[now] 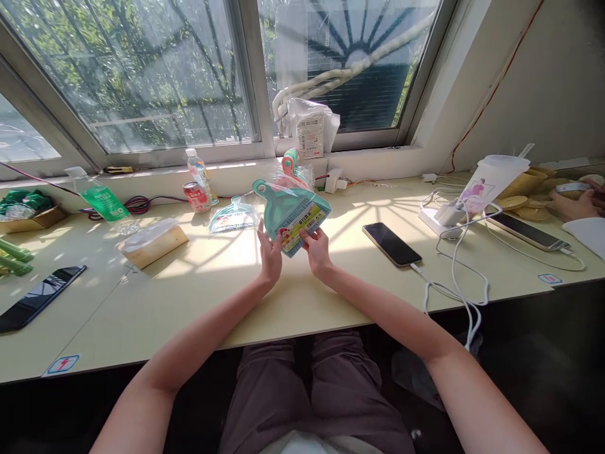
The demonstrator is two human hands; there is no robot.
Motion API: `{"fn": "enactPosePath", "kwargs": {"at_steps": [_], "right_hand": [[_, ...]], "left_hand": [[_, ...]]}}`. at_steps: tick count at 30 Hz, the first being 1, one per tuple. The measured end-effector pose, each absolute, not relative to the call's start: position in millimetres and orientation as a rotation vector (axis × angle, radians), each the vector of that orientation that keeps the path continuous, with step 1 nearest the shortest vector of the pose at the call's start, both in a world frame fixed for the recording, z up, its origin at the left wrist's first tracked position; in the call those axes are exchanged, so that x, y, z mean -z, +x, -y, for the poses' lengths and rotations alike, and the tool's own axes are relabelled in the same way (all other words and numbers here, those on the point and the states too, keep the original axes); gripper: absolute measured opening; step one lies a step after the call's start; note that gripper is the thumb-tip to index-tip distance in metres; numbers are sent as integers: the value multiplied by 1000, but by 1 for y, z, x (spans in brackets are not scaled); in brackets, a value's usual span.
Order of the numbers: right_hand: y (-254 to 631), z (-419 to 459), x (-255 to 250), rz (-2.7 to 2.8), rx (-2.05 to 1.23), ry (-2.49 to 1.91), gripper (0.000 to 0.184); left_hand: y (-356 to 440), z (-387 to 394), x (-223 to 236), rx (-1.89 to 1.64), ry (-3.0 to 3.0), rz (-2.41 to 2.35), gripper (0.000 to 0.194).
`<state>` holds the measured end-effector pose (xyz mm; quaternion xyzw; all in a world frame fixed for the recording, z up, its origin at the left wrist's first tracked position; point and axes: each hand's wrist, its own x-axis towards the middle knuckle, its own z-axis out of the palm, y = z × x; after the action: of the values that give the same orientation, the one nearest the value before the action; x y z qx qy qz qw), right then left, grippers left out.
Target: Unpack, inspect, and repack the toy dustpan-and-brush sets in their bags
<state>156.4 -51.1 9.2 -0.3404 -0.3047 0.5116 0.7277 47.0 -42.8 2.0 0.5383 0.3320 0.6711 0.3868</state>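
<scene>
Between both hands a small teal dustpan (282, 207) with a yellow printed label is held up over the table, tilted, its looped handle pointing to the upper left. My left hand (270, 257) grips its lower left edge. On the lower right edge, my right hand (317, 253) pinches it with the thumb over the label. Another teal dustpan (234, 216) in clear wrapping lies just left of the held one. Behind it, several pink and green dustpans (292, 165) are stacked, partly hidden by the one in my hands.
A smartphone (391, 244) on a cable lies to the right, near a power strip (442, 222) and a plastic cup (491, 183). Leftward are a tissue pack (154, 244), a can (195, 197) and a green-labelled bottle (104, 203). Another person's hand (574, 203) shows at far right.
</scene>
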Motion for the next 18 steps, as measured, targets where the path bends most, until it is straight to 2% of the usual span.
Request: {"fn": "enactPosePath", "kwargs": {"at_steps": [6, 10, 12, 16, 18], "right_hand": [[148, 54, -9, 662, -1180, -728, 36], [144, 48, -10, 652, -1202, -719, 36], [144, 38, -10, 642, -1181, -762, 34], [141, 12, -3, 616, -1152, -930, 24], [134, 0, 3, 607, -1152, -1021, 23]], "left_hand": [[47, 45, -3, -1813, 1252, -907, 63], [47, 45, -6, -1765, 1306, -964, 63], [44, 39, -7, -1724, 1408, -1102, 73], [31, 18, -16, -1740, 1667, -1609, 108], [22, 6, -24, -1625, 1912, -1762, 110]]}}
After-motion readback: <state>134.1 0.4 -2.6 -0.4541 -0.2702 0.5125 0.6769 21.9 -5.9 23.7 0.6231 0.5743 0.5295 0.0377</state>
